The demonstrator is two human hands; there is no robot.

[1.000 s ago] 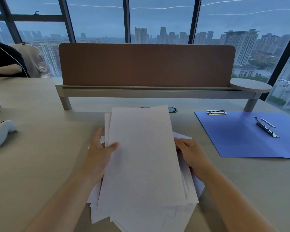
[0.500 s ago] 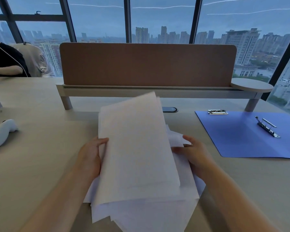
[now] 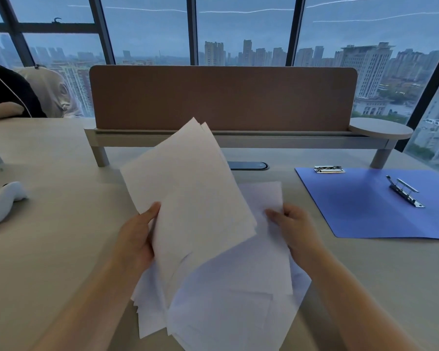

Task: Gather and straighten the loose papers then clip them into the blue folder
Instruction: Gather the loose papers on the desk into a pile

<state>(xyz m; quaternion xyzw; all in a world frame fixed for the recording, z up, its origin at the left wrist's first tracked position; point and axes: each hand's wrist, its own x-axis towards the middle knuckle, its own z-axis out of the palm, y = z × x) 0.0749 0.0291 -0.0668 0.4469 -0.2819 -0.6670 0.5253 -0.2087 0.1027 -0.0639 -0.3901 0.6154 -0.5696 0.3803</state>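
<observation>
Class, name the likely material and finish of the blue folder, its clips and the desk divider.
Blue folder: probably plastic, smooth matte sheet lying flat.
Clips: metal, shiny silver glints.
Desk divider: seems fabric or felt over board; dull brown, no reflections.

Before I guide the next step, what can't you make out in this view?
- Head view: the lifted sheets in the left hand hide part of the loose papers under them.
- The papers' near edge and the blue folder's right side are cut off by the frame.
- Print on the sheets: too faint.
</observation>
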